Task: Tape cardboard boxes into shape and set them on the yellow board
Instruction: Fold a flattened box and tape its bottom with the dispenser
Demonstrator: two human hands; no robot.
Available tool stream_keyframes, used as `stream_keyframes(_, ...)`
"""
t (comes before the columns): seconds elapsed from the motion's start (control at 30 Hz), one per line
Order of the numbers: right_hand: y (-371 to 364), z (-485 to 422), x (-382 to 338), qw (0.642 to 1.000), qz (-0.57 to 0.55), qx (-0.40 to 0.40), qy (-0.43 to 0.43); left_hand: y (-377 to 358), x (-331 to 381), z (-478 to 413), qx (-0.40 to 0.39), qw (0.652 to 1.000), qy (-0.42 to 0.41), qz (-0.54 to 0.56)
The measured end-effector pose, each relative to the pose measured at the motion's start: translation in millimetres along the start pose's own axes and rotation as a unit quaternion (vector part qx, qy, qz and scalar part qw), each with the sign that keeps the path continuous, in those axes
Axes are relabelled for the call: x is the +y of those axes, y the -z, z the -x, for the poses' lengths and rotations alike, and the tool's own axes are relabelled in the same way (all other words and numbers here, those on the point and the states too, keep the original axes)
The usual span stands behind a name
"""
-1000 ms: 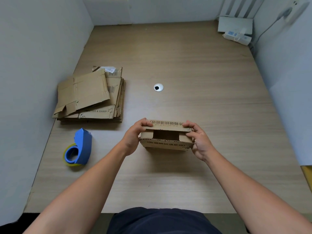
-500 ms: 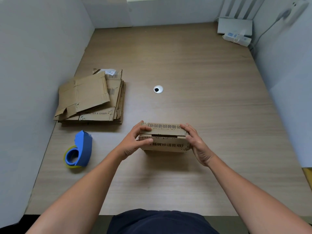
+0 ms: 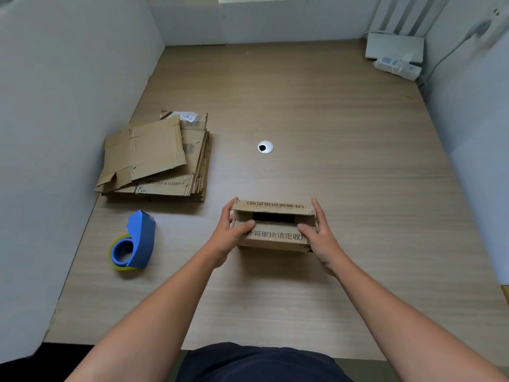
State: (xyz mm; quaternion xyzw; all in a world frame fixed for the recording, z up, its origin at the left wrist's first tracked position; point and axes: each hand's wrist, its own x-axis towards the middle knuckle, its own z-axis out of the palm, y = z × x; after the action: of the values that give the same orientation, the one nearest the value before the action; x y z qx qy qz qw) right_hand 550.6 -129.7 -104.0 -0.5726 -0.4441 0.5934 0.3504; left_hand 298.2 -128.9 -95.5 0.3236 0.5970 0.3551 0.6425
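The tape dispenser [image 3: 135,241] lay near the worktop's left edge. Mid-worktop, your left hand [image 3: 230,238] gripped one end of the cardboard box [image 3: 274,235], your right hand [image 3: 321,241] the other, fingers curled round it and thumbs pressing the near flap. The flaps stood gapped, so the next step was probably to close them and fetch the tape.

Cardboard box [image 3: 273,238] between both hands' fingers [image 3: 316,209]

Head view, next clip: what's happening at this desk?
A person grips a small cardboard box by its two ends with the left hand and right hand on the wooden table. Both thumbs press the near top flap; a dark gap shows between the flaps, with no tape visible. The blue tape dispenser lies apart on the left, near a stack of flattened boxes.
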Motion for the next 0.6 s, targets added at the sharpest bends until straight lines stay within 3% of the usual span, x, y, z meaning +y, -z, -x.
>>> stream_keyframes(0.47,1,-2,20,0.998,-0.048,0.006,-0.044,3,-8,2,-0.026,0.999,-0.007,-0.022)
stream_keyframes(0.6,-9,2,12,0.998,-0.024,0.038,-0.037,-2,-11,4,0.012,1.0,-0.014,-0.024)
